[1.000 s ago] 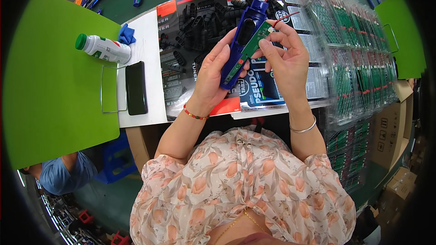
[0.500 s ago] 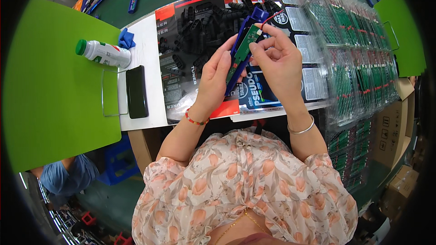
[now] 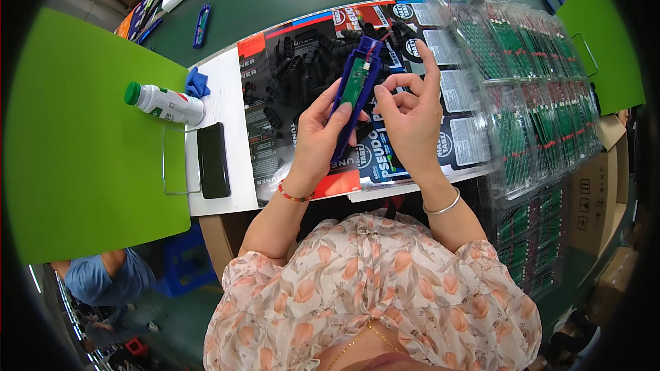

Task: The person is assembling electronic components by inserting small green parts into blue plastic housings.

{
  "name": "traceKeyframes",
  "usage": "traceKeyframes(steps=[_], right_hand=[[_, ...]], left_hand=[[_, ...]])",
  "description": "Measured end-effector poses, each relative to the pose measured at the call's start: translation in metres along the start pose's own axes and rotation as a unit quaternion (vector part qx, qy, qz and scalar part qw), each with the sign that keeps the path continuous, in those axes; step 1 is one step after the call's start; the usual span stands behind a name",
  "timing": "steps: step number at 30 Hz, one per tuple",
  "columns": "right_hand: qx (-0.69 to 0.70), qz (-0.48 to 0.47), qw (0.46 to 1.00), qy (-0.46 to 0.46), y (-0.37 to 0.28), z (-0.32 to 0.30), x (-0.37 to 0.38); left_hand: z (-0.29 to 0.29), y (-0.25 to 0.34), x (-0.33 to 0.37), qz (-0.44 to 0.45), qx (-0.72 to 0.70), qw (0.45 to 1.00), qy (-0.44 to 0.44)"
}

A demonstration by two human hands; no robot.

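Observation:
My left hand [image 3: 322, 130] grips a long dark-blue plastic housing [image 3: 369, 45], tilted with its far end to the upper right. A narrow green circuit board [image 3: 356, 81] lies inside the housing, my left thumb resting on its lower part. Red and dark wires show near the board's far end. Just right of the housing is my right hand [image 3: 411, 113], its index finger stretched up and the other fingers bent, with nothing visible in it. Behind the housing, a heap of black plastic parts [image 3: 295, 69] covers part of the printed sheet [image 3: 275, 165].
Clear trays of green circuit boards [image 3: 529, 96] stand stacked at the right. A phone [image 3: 212, 161], a white bottle with a green cap [image 3: 165, 103] and a blue cloth [image 3: 197, 82] are at the left, by a green panel [image 3: 96, 130]. Blue housings [image 3: 201, 26] lie farther back.
The circuit board has gone from being held over the housing to lying down inside it. My right hand has let go of the board end and moved slightly away, index finger raised.

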State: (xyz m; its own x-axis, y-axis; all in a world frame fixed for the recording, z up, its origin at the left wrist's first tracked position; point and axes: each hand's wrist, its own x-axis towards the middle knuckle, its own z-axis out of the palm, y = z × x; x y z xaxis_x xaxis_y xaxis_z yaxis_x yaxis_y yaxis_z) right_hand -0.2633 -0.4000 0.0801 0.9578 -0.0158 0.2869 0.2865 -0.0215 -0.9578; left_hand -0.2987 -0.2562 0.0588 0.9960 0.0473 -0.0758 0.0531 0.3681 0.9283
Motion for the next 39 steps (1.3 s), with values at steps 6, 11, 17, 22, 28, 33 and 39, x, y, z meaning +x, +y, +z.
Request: traceKeyframes(steps=[6, 11, 17, 22, 28, 33, 39], right_hand=[[-0.161, -0.031, 0.986, -0.023, 0.023, -0.024, 0.018], [-0.309, -0.043, 0.945, -0.099, 0.037, -0.035, 0.022], [-0.315, -0.035, 0.941, -0.115, 0.045, -0.041, 0.026], [-0.336, -0.023, 0.938, -0.085, 0.052, -0.046, 0.027], [-0.37, -0.055, 0.924, -0.085, 0.051, -0.041, 0.029], [-0.409, -0.062, 0.907, -0.073, 0.055, -0.023, 0.047], [-0.41, -0.042, 0.904, -0.118, 0.046, -0.024, 0.051]], left_hand=[[-0.027, 0.012, 0.006, -0.063, -0.381, 0.915, -0.118], [-0.037, 0.025, 0.013, -0.058, -0.516, 0.839, -0.161], [-0.058, 0.045, 0.053, -0.003, -0.312, 0.939, -0.143], [-0.117, 0.071, 0.181, 0.049, 0.061, 0.995, 0.063], [-0.198, 0.057, 0.312, 0.038, 0.299, 0.925, 0.231], [-0.204, 0.033, 0.351, 0.05, 0.514, 0.813, 0.267], [-0.199, 0.041, 0.337, -0.035, 0.677, 0.7, 0.224]])
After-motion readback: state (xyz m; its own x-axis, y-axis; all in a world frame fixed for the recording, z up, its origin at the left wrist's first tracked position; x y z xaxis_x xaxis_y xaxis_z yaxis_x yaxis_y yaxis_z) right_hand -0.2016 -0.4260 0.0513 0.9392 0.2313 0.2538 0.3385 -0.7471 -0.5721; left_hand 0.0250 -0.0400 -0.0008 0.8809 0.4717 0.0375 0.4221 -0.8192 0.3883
